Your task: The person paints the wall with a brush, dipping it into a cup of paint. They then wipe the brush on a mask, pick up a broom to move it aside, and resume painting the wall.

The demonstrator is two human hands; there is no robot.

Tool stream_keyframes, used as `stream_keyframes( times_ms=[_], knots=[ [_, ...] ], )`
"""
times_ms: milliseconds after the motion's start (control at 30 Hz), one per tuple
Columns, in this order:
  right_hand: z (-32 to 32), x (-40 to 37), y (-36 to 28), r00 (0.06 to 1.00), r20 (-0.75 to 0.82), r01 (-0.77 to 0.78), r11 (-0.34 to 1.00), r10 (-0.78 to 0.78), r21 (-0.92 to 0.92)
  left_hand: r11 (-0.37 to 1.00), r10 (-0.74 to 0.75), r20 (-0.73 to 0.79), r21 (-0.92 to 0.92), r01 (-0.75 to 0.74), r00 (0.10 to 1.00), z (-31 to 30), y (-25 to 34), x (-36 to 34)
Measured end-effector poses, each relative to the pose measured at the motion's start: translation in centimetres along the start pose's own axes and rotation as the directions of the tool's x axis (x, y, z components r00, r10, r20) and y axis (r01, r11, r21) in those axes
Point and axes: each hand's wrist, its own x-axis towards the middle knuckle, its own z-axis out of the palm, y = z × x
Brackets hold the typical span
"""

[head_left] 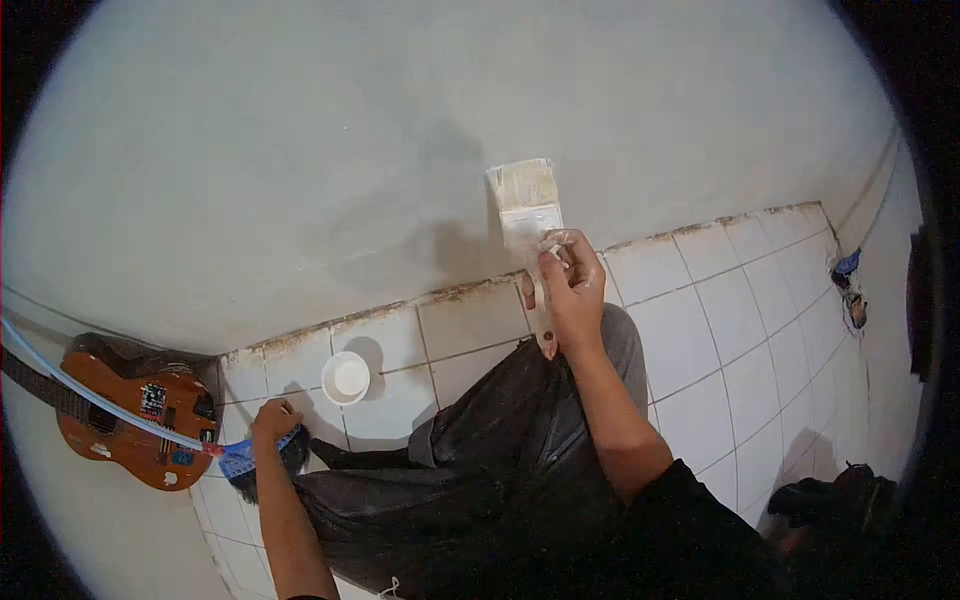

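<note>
Near the center of the frame, the right hand (575, 290) grips a wide flat paintbrush (527, 205) by its handle, fingers closed around it, with white smears on the fingers. The brush's whitened bristles point up in front of the pale wall (330, 150); whether they touch it is unclear. At lower left, the left hand (276, 420) has curled fingers just over a blue broom head (238, 458) with dark bristles; I cannot tell whether it grips anything. Just above and to the right of that hand, a round white cup (345, 378) with white contents stands upright on the white tiled floor (700, 340). An orange-brown guitar (135, 410) covered with stickers lies at the left edge, crossed by the broom's light blue pole (110, 402).
</note>
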Motion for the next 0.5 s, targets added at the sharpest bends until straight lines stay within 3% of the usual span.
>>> stream_keyframes(
  times_ms=[67,200,267,367,500],
  knots=[
    [0.2,-0.2,1.0,0.997,-0.08,-0.011,1.0,0.012,0.01,0.989,-0.012,-0.026,-0.149,0.008,1.0,-0.2,0.3,-0.3],
    [0.7,-0.7,1.7,0.994,-0.109,-0.012,1.0,0.01,-0.021,0.995,-0.015,-0.099,-0.097,0.006,0.995,-0.1,0.6,-0.8],
    [0.8,-0.9,1.5,0.995,-0.099,-0.004,1.0,0.004,0.005,0.985,0.061,-0.09,-0.154,-0.074,0.994,0.3,-0.2,-0.3],
    [0.9,-0.9,1.5,0.993,-0.117,0.035,0.998,-0.029,0.05,0.963,0.06,0.004,-0.262,-0.057,0.998,0.2,-0.4,-0.3],
    [-0.3,-0.7,2.1,0.992,-0.094,0.094,0.991,-0.085,0.09,0.977,0.076,-0.039,-0.194,-0.082,0.996,-0.2,0.2,-0.7]
  ],
)
